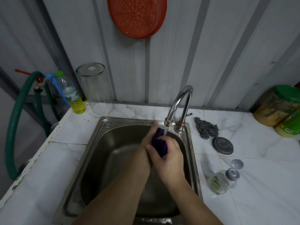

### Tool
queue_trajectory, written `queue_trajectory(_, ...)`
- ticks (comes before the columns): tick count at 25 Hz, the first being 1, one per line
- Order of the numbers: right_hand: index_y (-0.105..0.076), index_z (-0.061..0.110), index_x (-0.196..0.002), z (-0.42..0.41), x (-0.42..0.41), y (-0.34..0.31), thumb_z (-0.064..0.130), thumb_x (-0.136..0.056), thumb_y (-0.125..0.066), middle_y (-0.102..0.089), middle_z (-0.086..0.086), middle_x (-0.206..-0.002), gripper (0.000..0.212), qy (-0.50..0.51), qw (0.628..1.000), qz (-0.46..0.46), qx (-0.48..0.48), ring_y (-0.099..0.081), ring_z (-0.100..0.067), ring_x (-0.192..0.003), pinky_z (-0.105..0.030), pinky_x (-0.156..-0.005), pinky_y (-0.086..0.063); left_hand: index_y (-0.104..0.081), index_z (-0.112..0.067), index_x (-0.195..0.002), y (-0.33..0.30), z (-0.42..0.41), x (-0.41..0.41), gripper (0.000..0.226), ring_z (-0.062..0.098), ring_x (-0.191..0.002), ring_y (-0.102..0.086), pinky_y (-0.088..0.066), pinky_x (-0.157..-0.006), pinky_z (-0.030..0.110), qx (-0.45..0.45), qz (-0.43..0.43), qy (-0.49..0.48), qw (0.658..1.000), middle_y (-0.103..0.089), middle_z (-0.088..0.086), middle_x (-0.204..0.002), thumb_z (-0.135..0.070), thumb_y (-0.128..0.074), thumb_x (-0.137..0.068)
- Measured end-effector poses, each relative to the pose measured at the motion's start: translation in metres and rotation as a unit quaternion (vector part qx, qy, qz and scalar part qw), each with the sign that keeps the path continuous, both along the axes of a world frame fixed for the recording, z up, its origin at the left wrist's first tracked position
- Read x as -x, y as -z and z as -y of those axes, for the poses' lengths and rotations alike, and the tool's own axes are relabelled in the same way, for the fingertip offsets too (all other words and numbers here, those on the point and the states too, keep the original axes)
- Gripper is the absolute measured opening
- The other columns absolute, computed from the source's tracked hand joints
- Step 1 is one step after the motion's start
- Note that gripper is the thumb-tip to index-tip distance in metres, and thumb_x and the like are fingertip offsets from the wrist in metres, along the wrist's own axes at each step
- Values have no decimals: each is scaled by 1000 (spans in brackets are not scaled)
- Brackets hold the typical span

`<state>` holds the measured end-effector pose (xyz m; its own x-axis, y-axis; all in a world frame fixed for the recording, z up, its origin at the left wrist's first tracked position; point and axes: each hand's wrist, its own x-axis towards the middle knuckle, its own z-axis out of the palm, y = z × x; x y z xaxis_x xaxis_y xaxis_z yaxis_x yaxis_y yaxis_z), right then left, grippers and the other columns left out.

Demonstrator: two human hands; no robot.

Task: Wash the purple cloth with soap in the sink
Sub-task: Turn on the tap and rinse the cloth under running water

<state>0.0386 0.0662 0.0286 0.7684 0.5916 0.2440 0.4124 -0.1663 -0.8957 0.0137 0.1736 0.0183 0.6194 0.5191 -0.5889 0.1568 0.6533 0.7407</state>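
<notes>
The purple cloth (pixel 159 143) is bunched up between both hands over the steel sink (pixel 103 143), right under the running stream from the chrome faucet (pixel 178 104). My left hand (pixel 150 135) grips its far side. My right hand (pixel 168 159) wraps its near side and looks wet. Most of the cloth is hidden inside the hands. A clear soap pump bottle (pixel 219 181) lies on the counter to the right of the sink.
A bottle of yellow liquid (pixel 74 98) and an upturned glass jar (pixel 95 90) stand at the back left. A steel scourer (pixel 207 129) and a round lid (pixel 222 145) lie right of the faucet. Green-lidded jars (pixel 279 108) sit far right. A green hose (pixel 14 119) hangs left.
</notes>
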Motion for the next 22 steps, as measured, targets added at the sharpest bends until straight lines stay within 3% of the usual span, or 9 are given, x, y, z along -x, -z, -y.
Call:
queue_trajectory(2, -67, 38, -92, -12, -13, -7, 63, -74, -67, -66, 14, -90, 30, 27, 999, -15, 23, -64, -1, -81, -24, -72, -55, -65, -24, -105, 7, 5, -3, 43, 15, -79, -67, -55, -74, 37, 27, -4, -3, 1000, -75, -6, -86, -51, -33, -105)
queue_trajectory(4, -65, 38, -76, -27, -28, -9, 68, -71, -65, -69, 15, -73, 30, 50, 996, -59, 55, -65, 0, -72, -25, -67, -53, -69, -20, -91, 0, 10, -12, 45, 19, -69, -72, -58, -62, 34, 84, 7, -17, 996, -76, -2, -64, -48, -36, -105)
queue_trajectory(7, -67, 26, -69, -42, -55, -1, 64, -72, -65, -71, 11, -64, 39, 96, 978, -162, 95, -69, -12, -64, -35, -66, -57, -76, -7, -99, -16, 18, -18, 34, 28, -76, -78, -62, -59, 32, 88, 19, -41, 995, -79, 14, -80, -37, -61, -95)
queue_trajectory(10, -64, 18, -77, -39, -79, 18, 52, -85, -66, -74, -11, -87, 35, 131, 939, -290, 130, -71, -31, -82, -48, -87, -59, -72, -14, -106, -15, 15, -18, 29, 35, -96, -71, -62, -75, 45, 19, -51, -28, 998, -73, 16, -106, -30, -63, -84)
queue_trajectory(12, -66, 14, -86, -34, -76, 25, 48, -89, -64, -73, -14, -92, 34, 153, 931, -314, 104, -71, -35, -89, -50, -90, -58, -70, -18, -107, -19, 13, -20, 31, 35, -100, -68, -61, -82, 52, 8, -57, -49, 997, -71, 14, -111, -32, -65, -80)
queue_trajectory(16, -71, 29, -82, -13, -33, 16, 41, -92, -65, -76, 0, -73, 17, 123, 958, -255, -52, -74, -17, -73, -39, -70, -63, -67, -15, -112, -29, -3, -26, 50, 35, -98, -68, -55, -95, 54, 40, -42, -110, 992, -70, 10, -108, -45, -82, -76)
queue_trajectory(18, -70, 32, -81, -6, -11, 4, 43, -89, -65, -72, 0, -74, 14, 46, 984, -156, -77, -70, -15, -69, -34, -64, -59, -66, -10, -110, -30, -14, -28, 43, 27, -89, -67, -56, -81, 38, 12, -53, -109, 993, -70, 9, -102, -36, -82, -80)
queue_trajectory(20, -65, 30, -76, -9, -1, -5, 50, -85, -63, -64, 4, -76, 22, 25, 996, -65, -53, -63, -12, -69, -32, -62, -54, -66, -6, -102, -30, -13, -29, 23, 18, -74, -63, -50, -63, 29, -22, -48, -85, 995, -66, 7, -88, -23, -73, -88)
queue_trajectory(22, -65, 33, -75, -19, 0, -12, 60, -78, -61, -62, 10, -80, 28, 73, 997, -38, -11, -60, -6, -71, -26, -61, -50, -63, -5, -91, -25, -9, -28, 12, 19, -69, -60, -50, -65, 28, -2, -3, -56, 998, -60, 8, -80, -17, -62, -95)
